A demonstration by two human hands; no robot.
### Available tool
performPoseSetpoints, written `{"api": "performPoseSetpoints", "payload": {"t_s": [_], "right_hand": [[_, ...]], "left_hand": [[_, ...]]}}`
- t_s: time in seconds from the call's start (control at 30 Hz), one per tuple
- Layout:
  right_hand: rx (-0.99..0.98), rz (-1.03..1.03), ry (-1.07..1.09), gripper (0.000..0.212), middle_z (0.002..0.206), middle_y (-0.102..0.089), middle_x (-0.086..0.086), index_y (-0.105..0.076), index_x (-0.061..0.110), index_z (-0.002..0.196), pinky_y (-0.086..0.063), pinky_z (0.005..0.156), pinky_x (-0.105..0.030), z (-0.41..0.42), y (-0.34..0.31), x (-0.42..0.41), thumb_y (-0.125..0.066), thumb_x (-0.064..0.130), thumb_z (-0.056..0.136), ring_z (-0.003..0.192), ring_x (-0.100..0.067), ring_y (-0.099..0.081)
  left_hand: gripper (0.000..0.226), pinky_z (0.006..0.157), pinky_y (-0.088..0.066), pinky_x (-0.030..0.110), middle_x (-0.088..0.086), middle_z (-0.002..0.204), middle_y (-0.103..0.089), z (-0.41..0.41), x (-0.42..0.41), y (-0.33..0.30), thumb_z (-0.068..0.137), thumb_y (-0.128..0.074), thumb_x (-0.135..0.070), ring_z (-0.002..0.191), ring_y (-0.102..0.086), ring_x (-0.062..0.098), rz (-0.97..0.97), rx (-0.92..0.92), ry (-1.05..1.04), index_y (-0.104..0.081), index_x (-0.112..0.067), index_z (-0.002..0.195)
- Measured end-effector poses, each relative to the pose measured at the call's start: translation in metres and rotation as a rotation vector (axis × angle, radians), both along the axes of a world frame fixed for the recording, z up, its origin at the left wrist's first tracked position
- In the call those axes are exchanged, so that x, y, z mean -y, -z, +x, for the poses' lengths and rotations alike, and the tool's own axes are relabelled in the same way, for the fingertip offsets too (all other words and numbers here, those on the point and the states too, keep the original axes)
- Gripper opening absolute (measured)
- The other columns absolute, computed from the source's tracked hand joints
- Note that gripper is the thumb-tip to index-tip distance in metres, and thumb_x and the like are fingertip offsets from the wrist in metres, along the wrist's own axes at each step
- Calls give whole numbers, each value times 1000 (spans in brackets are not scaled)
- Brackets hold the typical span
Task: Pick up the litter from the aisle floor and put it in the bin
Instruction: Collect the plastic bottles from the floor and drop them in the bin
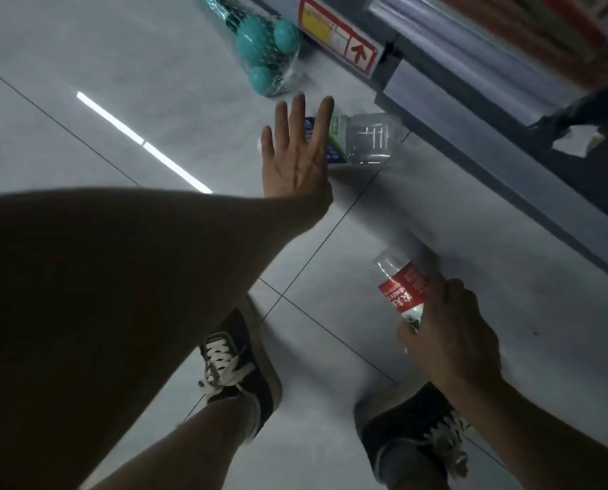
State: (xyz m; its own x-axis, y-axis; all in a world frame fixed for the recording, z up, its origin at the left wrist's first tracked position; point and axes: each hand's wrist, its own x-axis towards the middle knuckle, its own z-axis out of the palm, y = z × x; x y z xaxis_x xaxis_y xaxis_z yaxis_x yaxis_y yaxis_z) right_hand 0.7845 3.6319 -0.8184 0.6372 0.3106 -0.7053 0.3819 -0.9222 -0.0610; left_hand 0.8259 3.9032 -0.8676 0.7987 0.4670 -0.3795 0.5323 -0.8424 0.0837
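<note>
The left hand (295, 153) reaches with fingers straight and spread, holding nothing, in front of a clear plastic bottle with a blue-and-green label (362, 139) lying on its side on the tiled floor (83, 83). That bottle sits just beside the base edge of the shelf unit (472, 111); open tile stretches away from it toward the left. Beyond the bottle, a net bag of teal balls (267, 47) rests near the shelf base. Nearer than the bottle, the right hand (447, 334) grips a red-labelled clear bottle (403, 288), above two dark lace-up shoes (239, 358).

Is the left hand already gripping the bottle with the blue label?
No, the left hand reaches with straight, spread fingers over the blue-label bottle, which lies on the floor.
</note>
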Motion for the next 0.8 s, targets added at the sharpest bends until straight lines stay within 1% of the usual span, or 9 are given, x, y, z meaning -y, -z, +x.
{"api": "performPoseSetpoints", "payload": {"t_s": [0.07,0.13,0.2,0.3,0.37,0.47,0.6,0.73,0.8], "right_hand": [[-9,24,6,88,125,-57,-12,-38,11,142,-55,75,-31,4,0,-2,-81,49,75,108,-24,-57],[-13,40,12,87,125,-58,-10,-38,12,142,-54,75,-30,5,0,-3,-78,51,76,108,-22,-57],[-25,38,29,85,126,-58,-7,-37,13,143,-54,76,-30,3,-1,-3,-76,53,78,108,-20,-57],[-53,25,89,86,128,-55,-7,-32,14,145,-55,79,-30,-4,-4,-1,-71,56,82,107,-20,-60],[-64,32,150,86,127,-55,-8,-31,13,146,-54,75,-31,-9,-11,0,-70,58,83,102,-22,-64],[-66,50,165,85,126,-56,-9,-32,13,145,-48,71,-31,-18,-31,0,-70,58,83,100,-25,-66],[-81,72,207,90,134,-54,-11,-27,13,148,-53,82,-33,-24,-80,-1,-73,55,83,109,-27,-64],[-92,109,281,92,131,-54,-11,-24,15,146,-54,80,-37,-25,-146,-6,-78,47,79,107,-29,-63],[-68,116,328,89,127,-55,-11,-24,17,141,-56,81,-40,-17,-184,-10,-78,45,76,103,-31,-64]], "left_hand": [[117,124,-9,53,12,167,-5,15,-6,8,76,-82,-21,154,1,36,-27,-80,19,0,-33,159],[102,117,-26,53,12,152,-29,18,-6,14,69,-84,-22,142,-27,38,-10,-106,8,-23,-31,151],[87,99,-41,49,10,135,-38,8,0,14,66,-85,-28,121,-42,34,-35,-111,-73,-34,-29,137],[87,78,-45,42,6,127,-41,-27,21,7,68,-87,-43,114,-44,28,-203,-153,-253,-33,-24,132],[88,74,-48,38,2,120,-48,-57,39,-3,67,-87,-47,105,-50,25,-260,-169,-342,-31,-24,131],[84,71,-56,40,-1,109,-55,-94,62,-31,67,-83,-57,90,-58,23,-282,-227,-398,-30,-27,124],[77,63,-51,33,-1,104,-55,-121,80,-91,71,-75,-61,83,-59,21,-319,-252,-405,-32,-25,124],[73,56,-39,26,-1,102,-56,-129,82,-168,70,-75,-58,80,-55,17,-392,-240,-416,-34,-24,120],[73,61,-41,29,1,106,-58,-124,77,-211,68,-77,-57,81,-54,19,-414,-251,-443,-35,-24,117]]}}
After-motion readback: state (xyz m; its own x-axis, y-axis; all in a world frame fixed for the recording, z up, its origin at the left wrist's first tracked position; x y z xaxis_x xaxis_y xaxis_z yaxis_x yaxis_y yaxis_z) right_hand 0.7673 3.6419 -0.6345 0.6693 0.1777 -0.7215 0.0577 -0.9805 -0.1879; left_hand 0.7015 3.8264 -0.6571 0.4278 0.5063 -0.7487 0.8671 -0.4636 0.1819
